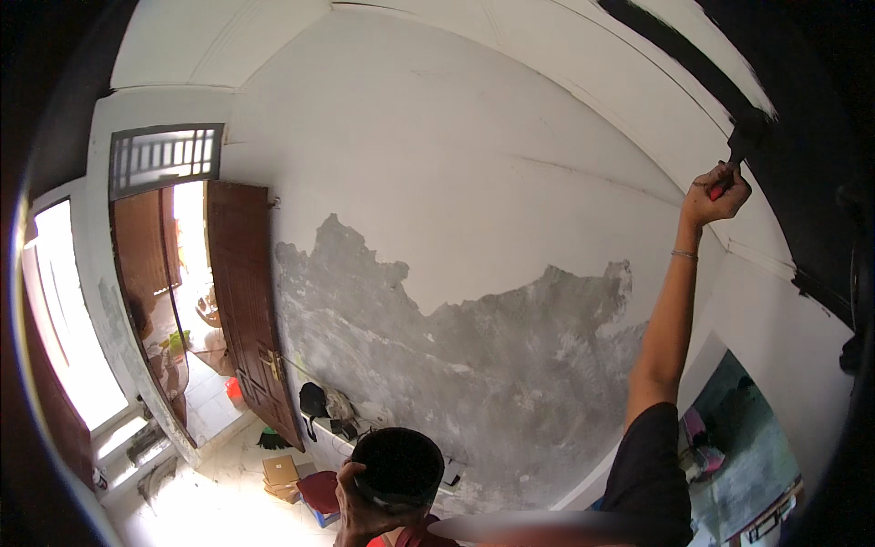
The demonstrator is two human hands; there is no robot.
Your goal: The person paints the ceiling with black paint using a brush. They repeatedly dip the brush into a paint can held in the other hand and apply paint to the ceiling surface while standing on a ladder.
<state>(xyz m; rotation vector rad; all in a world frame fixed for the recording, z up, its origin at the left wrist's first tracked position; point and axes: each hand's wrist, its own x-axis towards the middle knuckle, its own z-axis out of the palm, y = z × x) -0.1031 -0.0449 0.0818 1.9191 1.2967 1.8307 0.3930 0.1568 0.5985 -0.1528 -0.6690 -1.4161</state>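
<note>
My right arm is stretched up at the right, and my right hand (709, 199) is closed round the handle of a paintbrush (747, 135). A bit of red shows on the handle between the fingers. The bristles, dark with paint, touch the ceiling (638, 73) where a black painted strip (679, 53) ends beside a wide black area (811, 173). Low in the middle, my left hand (360, 507) grips a round dark tub (399, 463) by its side. The tub's inside looks black; how full it is I cannot tell.
Ahead stands a white wall (437, 164) with a bare grey lower part (492, 365). A brown door (241, 292) stands ajar at the left. Boxes (281, 474) lie on the floor below, near a ledge with a black bag (313, 399). An opening (743, 438) is at the lower right.
</note>
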